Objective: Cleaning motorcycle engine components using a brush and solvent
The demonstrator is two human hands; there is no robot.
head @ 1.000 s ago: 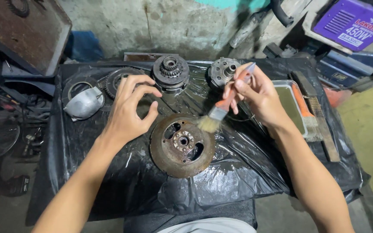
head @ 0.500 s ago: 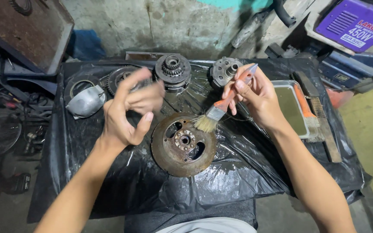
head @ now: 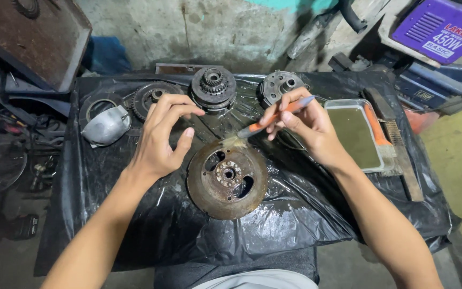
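Right hand (head: 306,126) gripping brush (head: 266,124), bristles touching rim of rusty disc (head: 227,179). Left hand (head: 161,139) empty, fingers loosely spread, hovering just beside disc on black sheet (head: 135,225).

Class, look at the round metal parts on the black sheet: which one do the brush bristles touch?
The large rusty disc nearest the person; the brush in the right hand meets its top edge. The others sit along the back.

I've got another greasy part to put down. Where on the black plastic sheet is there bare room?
Bare sheet lies along the near edge, below the rusty disc, and at near left under the left hand. The far side is crowded with the gear parts and the tray on the right.
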